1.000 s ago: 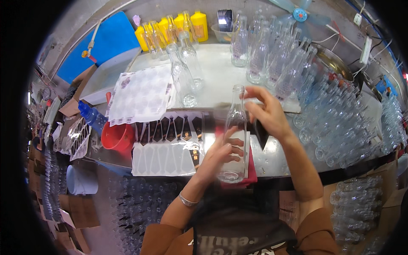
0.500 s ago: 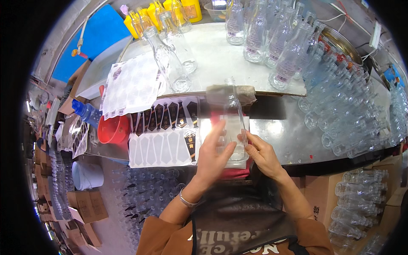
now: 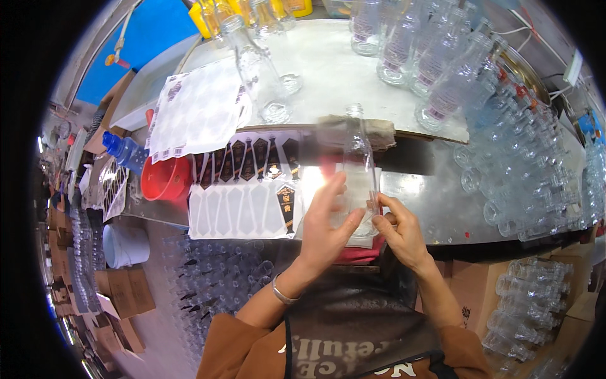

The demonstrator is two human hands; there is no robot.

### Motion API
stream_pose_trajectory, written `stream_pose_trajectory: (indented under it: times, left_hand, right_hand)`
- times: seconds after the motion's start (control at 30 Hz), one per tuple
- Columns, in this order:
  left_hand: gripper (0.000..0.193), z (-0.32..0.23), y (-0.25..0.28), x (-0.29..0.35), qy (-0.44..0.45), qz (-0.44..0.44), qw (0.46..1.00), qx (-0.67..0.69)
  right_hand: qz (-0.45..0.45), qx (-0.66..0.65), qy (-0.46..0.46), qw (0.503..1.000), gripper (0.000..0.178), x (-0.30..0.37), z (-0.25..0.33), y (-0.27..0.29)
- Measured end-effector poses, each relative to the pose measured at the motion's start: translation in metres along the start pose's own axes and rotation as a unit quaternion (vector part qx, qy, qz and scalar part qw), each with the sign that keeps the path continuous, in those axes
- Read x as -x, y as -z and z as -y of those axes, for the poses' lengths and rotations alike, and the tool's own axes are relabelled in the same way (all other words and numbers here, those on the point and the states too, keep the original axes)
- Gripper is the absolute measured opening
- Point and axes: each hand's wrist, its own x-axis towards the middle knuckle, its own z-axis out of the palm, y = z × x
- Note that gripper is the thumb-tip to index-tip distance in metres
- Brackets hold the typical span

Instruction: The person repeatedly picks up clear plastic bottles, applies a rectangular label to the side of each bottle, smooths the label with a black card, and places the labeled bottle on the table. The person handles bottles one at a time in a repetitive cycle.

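A clear glass bottle [image 3: 358, 165] stands upright in front of me, just above the metal table's near edge. My left hand [image 3: 329, 222] wraps its lower body from the left, fingers spread over the glass. My right hand [image 3: 399, 232] presses the bottle's lower right side with its fingertips. Left of the bottle lie label sheets [image 3: 247, 183], one with dark labels, one mostly peeled with a single dark label left. A red cloth [image 3: 360, 255] shows under my hands.
Many clear bottles crowd the table's right side [image 3: 524, 170] and the back [image 3: 416, 57]. Two bottles [image 3: 262, 76] stand beside a white peeled sheet [image 3: 199, 110]. A red tub [image 3: 165, 178] and blue bottle [image 3: 125, 151] sit left. Cardboard boxes [image 3: 126, 290] and crated bottles [image 3: 530, 303] are below.
My right hand came down from the bottle's neck to its lower side. The bottle dropped closer to me and both hands now hold its body.
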Motion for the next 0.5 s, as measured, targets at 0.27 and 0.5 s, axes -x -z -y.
stream_pose_trajectory:
  times: [0.27, 0.5]
  left_hand:
    - [0.063, 0.057, 0.077, 0.006, 0.018, -0.089, 0.993, -0.08]
    - [0.067, 0.153, 0.23, 0.012, 0.104, -0.094, 0.798, -0.586]
  right_hand:
    - [-0.055, -0.12, -0.045, 0.99, 0.04, 0.02, -0.029, 0.023]
    - [-0.091, -0.135, -0.083, 0.983, 0.037, 0.011, -0.031, 0.032]
